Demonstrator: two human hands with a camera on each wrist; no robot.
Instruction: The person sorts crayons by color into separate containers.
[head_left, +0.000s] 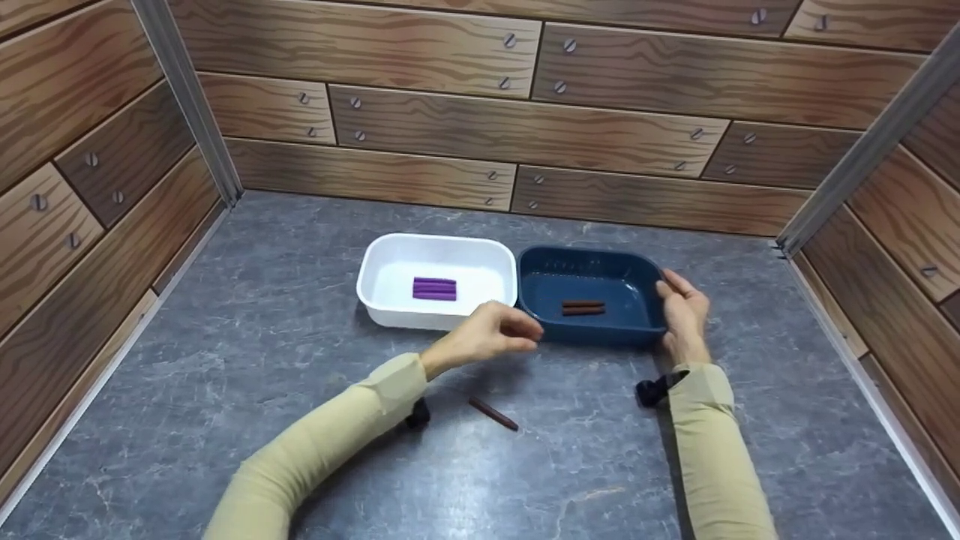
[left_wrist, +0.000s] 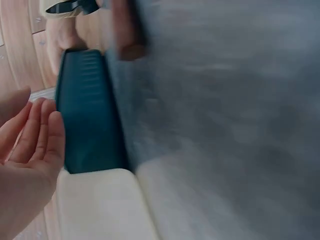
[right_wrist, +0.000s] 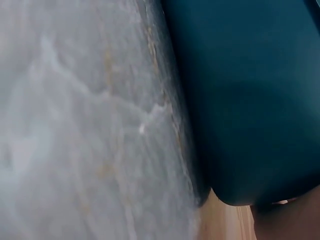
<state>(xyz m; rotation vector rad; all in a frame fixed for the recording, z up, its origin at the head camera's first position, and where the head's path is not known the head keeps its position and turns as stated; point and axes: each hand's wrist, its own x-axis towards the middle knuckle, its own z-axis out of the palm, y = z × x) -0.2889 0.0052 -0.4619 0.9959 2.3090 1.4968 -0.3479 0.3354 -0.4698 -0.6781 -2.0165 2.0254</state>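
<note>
My right hand (head_left: 684, 319) grips the right end of a dark blue plastic container (head_left: 600, 335), its thumb over the rim. Inside that container lie two brown sticks (head_left: 583, 312) side by side. Over the near right corner of a white container (head_left: 386, 279), my left hand (head_left: 480, 335) hovers with loosely bent fingers and nothing between them. Several purple sticks (head_left: 434, 289) lie together in the white container. One more brown stick (head_left: 493, 414) rests on the table below the left hand; its end shows blurred in the left wrist view.
The two containers stand side by side on a grey marbled table (head_left: 315, 247). Wood-patterned panels (head_left: 420, 120) rise behind and on both sides, with metal strips at the corners. A black wrist camera (head_left: 652, 391) juts out beside the right sleeve.
</note>
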